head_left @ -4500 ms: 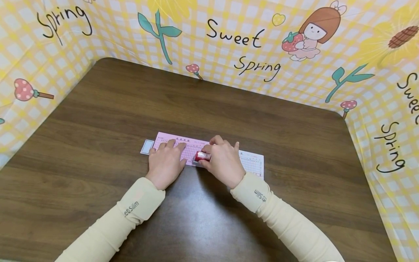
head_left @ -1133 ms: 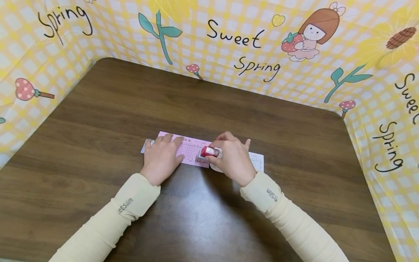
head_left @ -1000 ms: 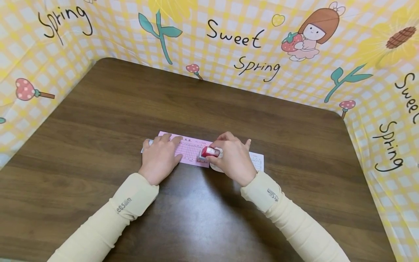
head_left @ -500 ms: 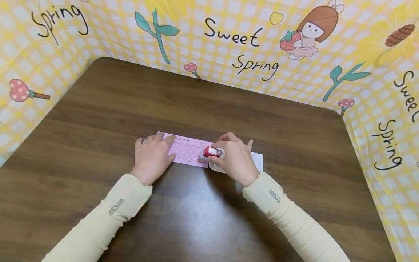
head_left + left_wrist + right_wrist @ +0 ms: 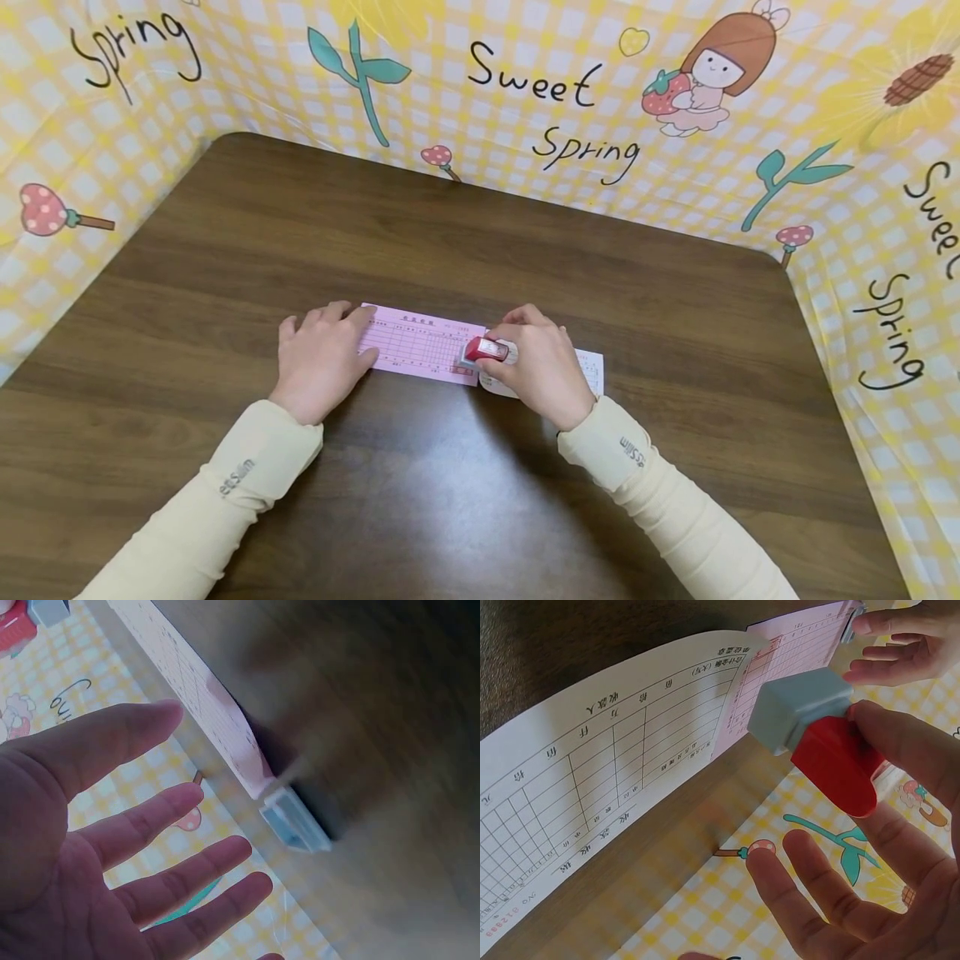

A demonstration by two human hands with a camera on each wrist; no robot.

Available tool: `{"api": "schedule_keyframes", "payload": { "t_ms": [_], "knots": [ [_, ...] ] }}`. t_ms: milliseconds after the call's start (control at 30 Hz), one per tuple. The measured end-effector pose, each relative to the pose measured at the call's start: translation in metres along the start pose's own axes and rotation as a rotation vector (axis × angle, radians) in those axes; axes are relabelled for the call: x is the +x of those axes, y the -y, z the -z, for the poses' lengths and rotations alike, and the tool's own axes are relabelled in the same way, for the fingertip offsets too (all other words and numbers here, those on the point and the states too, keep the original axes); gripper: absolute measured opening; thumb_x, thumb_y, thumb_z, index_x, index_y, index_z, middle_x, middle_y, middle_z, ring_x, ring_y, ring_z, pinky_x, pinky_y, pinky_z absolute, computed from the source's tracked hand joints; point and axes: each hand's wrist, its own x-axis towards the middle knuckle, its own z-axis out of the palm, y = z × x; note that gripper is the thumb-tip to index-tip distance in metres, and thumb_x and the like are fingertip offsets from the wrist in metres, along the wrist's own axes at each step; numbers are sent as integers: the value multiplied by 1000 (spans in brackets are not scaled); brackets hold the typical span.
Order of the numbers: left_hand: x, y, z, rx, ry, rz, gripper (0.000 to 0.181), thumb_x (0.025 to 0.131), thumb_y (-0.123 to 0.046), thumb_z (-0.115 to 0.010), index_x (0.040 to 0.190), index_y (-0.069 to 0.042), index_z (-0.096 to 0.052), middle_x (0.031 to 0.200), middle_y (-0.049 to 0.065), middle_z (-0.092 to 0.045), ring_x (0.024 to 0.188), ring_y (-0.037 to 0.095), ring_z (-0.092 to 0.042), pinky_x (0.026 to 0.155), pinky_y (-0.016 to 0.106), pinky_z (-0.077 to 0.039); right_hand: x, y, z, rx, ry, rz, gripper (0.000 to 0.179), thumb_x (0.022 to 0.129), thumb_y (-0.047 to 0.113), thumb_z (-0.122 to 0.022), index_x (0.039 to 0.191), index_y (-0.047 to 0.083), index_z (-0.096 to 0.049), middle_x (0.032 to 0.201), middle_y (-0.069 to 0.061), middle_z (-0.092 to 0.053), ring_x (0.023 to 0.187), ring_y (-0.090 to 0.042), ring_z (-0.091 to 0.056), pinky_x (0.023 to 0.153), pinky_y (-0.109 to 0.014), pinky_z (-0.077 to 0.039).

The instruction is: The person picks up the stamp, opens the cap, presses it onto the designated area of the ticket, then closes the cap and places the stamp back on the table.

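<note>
Brown table; left hand palm down, fingers outstretched; right hand pinches red stamp by pink slip.

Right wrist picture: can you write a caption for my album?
A right hand pinches a red stamp near a white printed slip and a pink slip.

red and pale grey stamp, pink slip, yellow-checked cloth.

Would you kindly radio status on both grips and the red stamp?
Right grip holding red stamp over right end of pink receipt. Left grip empty, by its left end. Nothing visible blocking stamp.
</note>
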Motion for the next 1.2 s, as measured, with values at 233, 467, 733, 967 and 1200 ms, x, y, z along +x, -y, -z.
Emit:
{"api": "schedule_keyframes", "payload": {
  "t_ms": [233,467,733,967,1200],
  "knots": [
    [-1,10,5,-5,8,28,56,90,-21,-75,140,-4,-59,136,28,-56,122,51,-52,101,72,-28,-1,-1,0,16,-41,41,26,79,19,-90,100,8,-80,109,-11,-65,94,-26,-66,79,-42,-54],
    [-3,19,11,-10,5,42,55,90,-21,-76,140,-5,-59,135,30,-56,120,52,-54,98,72,-30,-1,-1,0,15,-31,32,27,80,20,-89,103,8,-80,110,-12,-65,94,-27,-66,78,-42,-55],
    [-4,30,12,-9,-11,35,55,89,-23,-77,138,-6,-60,134,30,-57,117,52,-55,94,72,-32,-2,-1,0,6,-25,1,28,80,23,-89,104,10,-81,113,-10,-65,91,-26,-67,74,-42,-54],
    [-5,35,11,-3,-11,27,54,88,-23,-78,137,-6,-60,131,30,-58,115,51,-57,92,71,-34,-3,-3,-2,13,-34,-10,26,81,22,-88,103,12,-81,114,-8,-66,89,-25,-68,70,-41,-54],
    [-5,37,13,-5,17,34,54,89,-23,-78,138,-7,-60,132,30,-57,116,52,-56,93,72,-32,-4,-2,-2,49,-48,-15,27,81,21,-88,105,11,-81,112,-9,-66,90,-27,-68,72,-42,-54]
  ]
}}
